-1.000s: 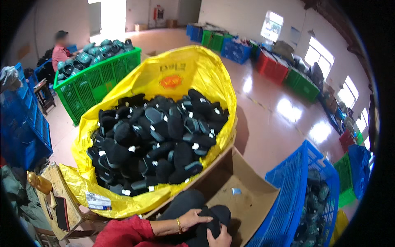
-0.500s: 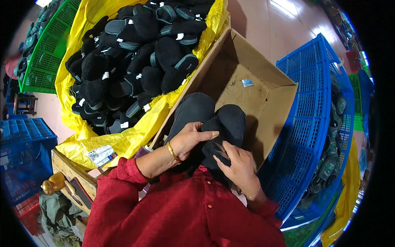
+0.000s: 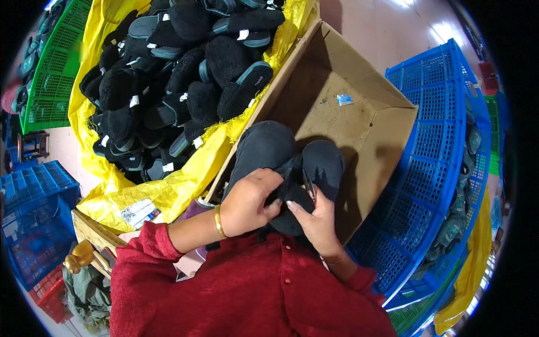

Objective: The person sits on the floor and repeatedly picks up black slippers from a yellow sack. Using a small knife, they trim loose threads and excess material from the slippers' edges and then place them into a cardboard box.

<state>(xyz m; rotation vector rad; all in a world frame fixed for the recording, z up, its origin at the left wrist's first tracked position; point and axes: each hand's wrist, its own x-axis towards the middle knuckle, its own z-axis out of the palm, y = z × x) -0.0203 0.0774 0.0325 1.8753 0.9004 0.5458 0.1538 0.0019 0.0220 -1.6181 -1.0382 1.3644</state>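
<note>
A black, fuzzy slipper [image 3: 289, 223] lies across my lap between my knees, mostly covered by my hands. My left hand [image 3: 247, 203] is closed, thumb and fingers pinching dark material at the slipper's upper part. In my right hand [image 3: 319, 219] is a pair of small metal snips [image 3: 307, 183], its thin blades pointing up and away from me; the fingers are curled round it and the thumb reaches toward the slipper. Much of the snips is hidden by the fingers. Both hands are close together, working at the same slipper.
A yellow sack [image 3: 191, 182] heaped with black slippers [image 3: 185, 73] stands ahead left. Beyond my knees is an open cardboard box [image 3: 387, 146] with a small blue-white packet [image 3: 344, 100] inside. Blue crates [image 3: 415, 168] line the right; a green crate [image 3: 56, 78] and wooden drawer [image 3: 92, 230] are left.
My left hand has turned over from thumb extended to a pinch nearer me. The right hand's snips now point upward beside the slipper. The view has shifted slightly.
</note>
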